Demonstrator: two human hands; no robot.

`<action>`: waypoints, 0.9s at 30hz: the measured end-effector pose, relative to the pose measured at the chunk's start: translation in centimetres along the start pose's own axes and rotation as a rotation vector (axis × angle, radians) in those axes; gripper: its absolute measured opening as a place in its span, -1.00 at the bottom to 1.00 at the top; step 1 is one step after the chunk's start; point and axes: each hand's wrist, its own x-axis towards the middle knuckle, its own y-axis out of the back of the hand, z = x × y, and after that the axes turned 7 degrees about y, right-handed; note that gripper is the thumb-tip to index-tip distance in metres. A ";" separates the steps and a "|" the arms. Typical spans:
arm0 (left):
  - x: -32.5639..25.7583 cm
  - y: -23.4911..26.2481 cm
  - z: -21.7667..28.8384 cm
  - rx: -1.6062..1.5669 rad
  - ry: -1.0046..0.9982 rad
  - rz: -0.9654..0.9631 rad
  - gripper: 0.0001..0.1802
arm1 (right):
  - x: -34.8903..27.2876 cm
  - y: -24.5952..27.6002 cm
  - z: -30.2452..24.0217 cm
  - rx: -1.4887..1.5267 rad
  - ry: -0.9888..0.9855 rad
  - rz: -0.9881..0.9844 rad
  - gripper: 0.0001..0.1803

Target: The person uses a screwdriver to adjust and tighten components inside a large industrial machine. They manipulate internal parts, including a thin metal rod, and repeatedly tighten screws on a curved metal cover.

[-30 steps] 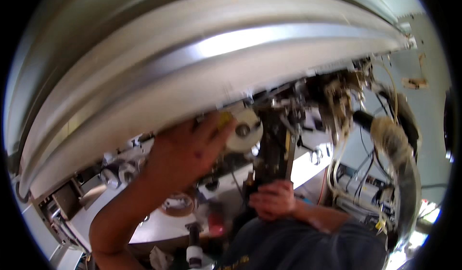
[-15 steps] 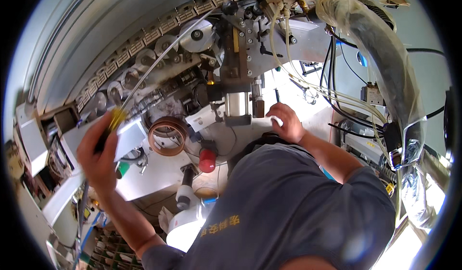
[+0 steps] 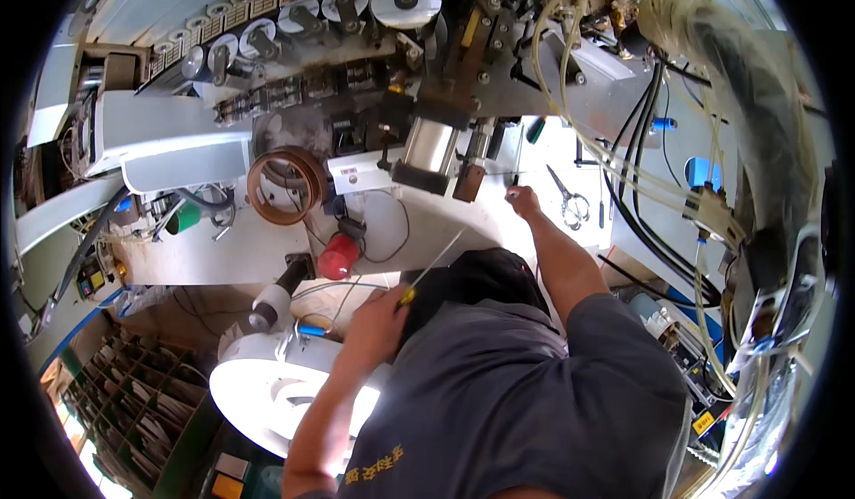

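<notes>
My left hand [image 3: 378, 316] is closed around the yellow handle of a long thin screwdriver [image 3: 436, 263]. It holds the tool close to my chest, with the shaft slanting up and to the right. My right hand [image 3: 525, 202] reaches forward to the white machine table [image 3: 419, 223]. Its fingers pinch the lower end of a thin dark rod [image 3: 517, 165] just right of a silver cylinder [image 3: 431, 147]. My grey shirt hides the space between my arms.
A brown tape ring [image 3: 287, 186] and a red knob [image 3: 338, 255] sit left of the cylinder. Scissors [image 3: 570, 203] lie right of my right hand. A row of round rollers [image 3: 294, 23] runs along the top. A hose bundle [image 3: 739, 107] hangs at right, and a white disc [image 3: 276, 401] lies below.
The view has tipped down from the machine's upper housing. My left hand came down from the rollers to my chest with the screwdriver. My right hand stayed low by the cylinder.
</notes>
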 end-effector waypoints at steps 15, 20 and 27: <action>5.0 -3.2 4.1 -0.172 -0.205 -0.474 -0.49 | -25.2 13.3 -14.3 1.143 0.278 -0.488 -0.72; 0.8 0.7 6.3 -0.629 -0.278 -0.043 -0.62 | -25.1 15.7 -25.2 1.156 0.562 -0.408 -0.70; 4.5 12.5 3.4 -0.720 -0.351 0.404 -0.65 | -20.0 18.8 -34.9 0.283 1.073 0.346 -0.68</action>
